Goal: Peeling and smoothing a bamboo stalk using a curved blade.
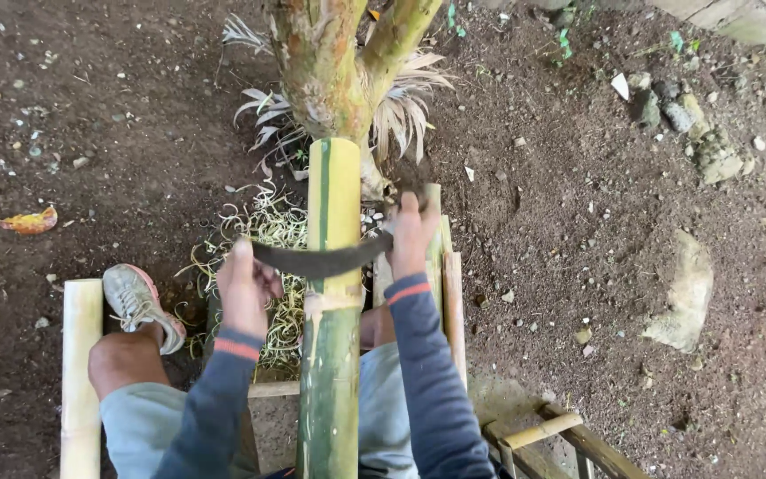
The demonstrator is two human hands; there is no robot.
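Note:
A thick bamboo pole [332,355] runs away from me, its far end butted against a tree trunk [325,71]. The near part is dark green, the far part pale yellow-green and scraped. Across it lies a curved dark blade [321,260]. My left hand [243,286] grips the blade's left end, and my right hand [411,235] grips its right end. Both arms wear dark blue sleeves with orange cuff bands.
Pale bamboo shavings [268,231] pile on the dirt near the trunk. My left foot in a worn shoe [139,302] rests beside them. Another pale bamboo pole [80,372] lies at left, split bamboo pieces [449,293] at right. Stones [686,293] dot the soil.

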